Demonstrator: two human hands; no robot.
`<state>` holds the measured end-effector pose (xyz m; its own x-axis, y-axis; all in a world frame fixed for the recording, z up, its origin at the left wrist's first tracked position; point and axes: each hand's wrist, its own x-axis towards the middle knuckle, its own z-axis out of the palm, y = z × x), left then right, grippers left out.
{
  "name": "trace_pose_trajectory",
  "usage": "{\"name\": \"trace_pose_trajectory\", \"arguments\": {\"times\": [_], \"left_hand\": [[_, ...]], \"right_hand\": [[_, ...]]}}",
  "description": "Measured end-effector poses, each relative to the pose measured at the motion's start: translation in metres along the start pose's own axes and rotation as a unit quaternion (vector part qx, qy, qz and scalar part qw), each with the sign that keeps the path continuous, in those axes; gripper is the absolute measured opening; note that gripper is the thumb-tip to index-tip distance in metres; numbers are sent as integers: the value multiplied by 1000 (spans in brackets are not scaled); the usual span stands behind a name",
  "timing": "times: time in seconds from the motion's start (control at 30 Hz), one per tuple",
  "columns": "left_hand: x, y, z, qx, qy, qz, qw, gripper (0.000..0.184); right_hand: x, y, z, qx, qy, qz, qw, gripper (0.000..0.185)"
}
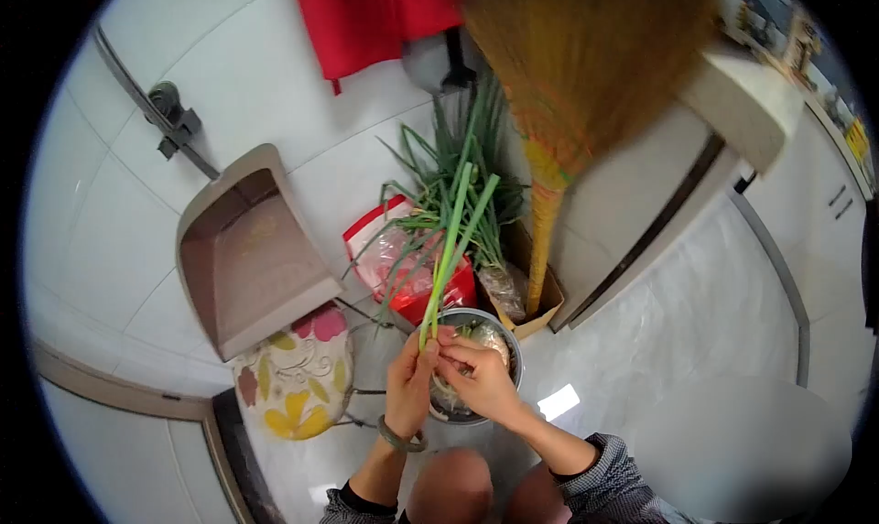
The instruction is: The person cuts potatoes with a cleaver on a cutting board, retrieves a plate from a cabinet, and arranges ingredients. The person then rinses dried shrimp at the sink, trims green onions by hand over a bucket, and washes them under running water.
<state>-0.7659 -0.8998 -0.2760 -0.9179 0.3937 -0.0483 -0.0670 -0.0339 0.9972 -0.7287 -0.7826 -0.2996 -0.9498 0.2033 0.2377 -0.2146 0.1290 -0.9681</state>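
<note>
Green onions (456, 249) stand upright in front of me, green leaves up and pale stalks down. My left hand (409, 387), with a bangle at the wrist, is closed around their lower stalks. The fingers of my right hand (483, 385) are pinched together at the same stalks, right beside the left fingers. Below both hands, a round metal basin (519, 364) sits on the floor, partly covered by them. Scraps and a pale, shiny piece (490, 339) lie in it, too unclear to name. The lower ends of the stalks are hidden by my fingers.
Behind the basin are a red-and-white bag (417, 291), a bunch of green onions (458, 140) and a cardboard box (549, 309) holding a broom (547, 222). A dustpan (256, 259) and a flower-patterned stool (298, 378) are left. A counter (746, 103) juts out at right.
</note>
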Motion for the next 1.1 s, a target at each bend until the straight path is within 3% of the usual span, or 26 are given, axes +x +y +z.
{"name": "trace_pose_trajectory", "arguments": {"times": [0.03,0.1,0.17,0.2,0.3,0.37,0.47,0.6,0.67,0.7,0.77,0.83,0.87,0.9,0.93,0.97,1.0,1.1], "left_hand": [[-2,17,-5,-1,11,-9,1000,24],[-7,56,-15,108,52,80,990,21],[-18,101,-25,121,59,56,989,20],[-25,125,-28,133,55,38,989,20],[-39,202,-20,161,19,5,987,16],[-49,254,-9,353,-57,40,933,13],[-60,334,15,413,-114,114,897,18],[-68,450,83,331,-217,129,909,17],[-73,496,128,415,-213,265,844,15],[-75,516,150,404,-225,278,842,15],[-81,553,193,452,-240,346,786,14],[-88,578,237,439,-268,395,762,17],[-95,589,258,437,-280,413,748,17],[-107,601,282,436,-292,436,731,17],[-108,603,301,425,-310,464,713,18],[-112,606,318,415,-328,473,704,17],[-115,605,335,401,-336,484,702,17],[-111,602,383,381,-364,506,683,16]], "right_hand": [[7,-17,-1,10,-12,-9,1000,12],[16,-40,-7,13,-47,-7,999,21],[23,-81,-10,119,-57,109,985,28],[27,-104,-9,152,-55,91,983,36],[34,-195,-17,167,-101,124,973,35],[39,-259,-28,182,-109,146,966,30],[29,-340,-51,239,-11,162,957,19],[0,-443,-123,315,49,212,924,24],[-23,-492,-163,309,93,231,918,25],[-32,-516,-186,310,120,249,909,27],[-54,-578,-229,277,147,276,909,25],[-85,-622,-258,116,165,245,948,25],[-91,-647,-270,-11,194,171,966,27],[-97,-676,-287,-18,223,170,960,27],[-89,-695,-303,-259,205,78,941,31],[-88,-707,-315,-487,169,-8,857,36],[-93,-703,-328,-532,140,-1,835,43],[-113,-689,-370,-556,116,80,819,38]]}}
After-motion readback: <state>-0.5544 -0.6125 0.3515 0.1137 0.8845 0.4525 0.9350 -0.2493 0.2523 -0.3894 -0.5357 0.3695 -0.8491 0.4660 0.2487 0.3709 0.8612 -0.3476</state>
